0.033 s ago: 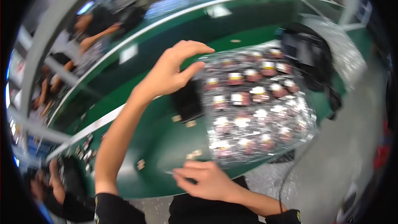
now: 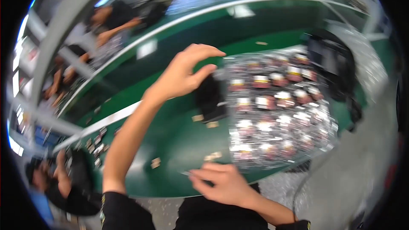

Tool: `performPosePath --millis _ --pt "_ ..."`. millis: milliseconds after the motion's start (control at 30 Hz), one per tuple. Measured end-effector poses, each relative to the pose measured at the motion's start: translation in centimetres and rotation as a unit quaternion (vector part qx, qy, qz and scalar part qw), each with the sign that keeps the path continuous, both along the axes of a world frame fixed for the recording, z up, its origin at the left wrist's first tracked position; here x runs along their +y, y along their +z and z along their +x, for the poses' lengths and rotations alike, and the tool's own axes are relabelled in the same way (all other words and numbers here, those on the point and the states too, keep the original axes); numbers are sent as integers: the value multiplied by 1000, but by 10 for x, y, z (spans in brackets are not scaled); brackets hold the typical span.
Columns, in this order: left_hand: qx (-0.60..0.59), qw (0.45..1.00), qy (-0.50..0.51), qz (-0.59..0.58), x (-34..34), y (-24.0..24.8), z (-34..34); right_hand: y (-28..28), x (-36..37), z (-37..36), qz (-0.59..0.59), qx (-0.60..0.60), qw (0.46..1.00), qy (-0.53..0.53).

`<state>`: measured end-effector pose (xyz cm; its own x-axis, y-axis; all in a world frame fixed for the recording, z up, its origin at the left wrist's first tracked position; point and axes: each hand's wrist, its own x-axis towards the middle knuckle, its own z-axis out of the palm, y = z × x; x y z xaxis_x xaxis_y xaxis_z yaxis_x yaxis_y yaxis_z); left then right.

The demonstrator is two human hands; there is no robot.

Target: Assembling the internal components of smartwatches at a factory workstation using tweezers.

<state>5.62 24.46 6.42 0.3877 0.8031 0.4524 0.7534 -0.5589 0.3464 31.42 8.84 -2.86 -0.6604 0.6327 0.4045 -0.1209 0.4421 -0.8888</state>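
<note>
Perhaps between grips, our left hand [image 2: 184,70], wide near plastic packs [image 2: 265,102], needs closing. Whether our right hand [image 2: 225,185] grips anything is unclear.

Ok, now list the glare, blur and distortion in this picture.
Head view: white glare washes out much of the lower half of the clear plastic sheet of small packed items; head view: blur smears those items' details; head view: a pale sheen lies on the glossy green tabletop; head view: the long dark-green panel with a white edge bows, and the corners go black.
</note>
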Motion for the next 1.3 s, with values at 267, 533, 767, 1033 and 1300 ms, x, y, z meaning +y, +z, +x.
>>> performPosePath --millis 267,533,767,1033,1300 --pt "168 889 425 -20 -154 -69 -252 12 -5 -4 7 -38 999 -9" --pt "157 699 694 -75 -257 -86 -369 20 -11 -9 3 -78 995 -57" --pt "-43 904 420 -62 -220 -54 -249 17 -6 -13 18 -104 992 -67" --pt "-1 990 48 -132 -226 -56 -60 22 -2 -18 14 -124 991 -53" --pt "-28 988 103 -108 -236 -61 -64 22 1 -16 14 -140 989 -51"
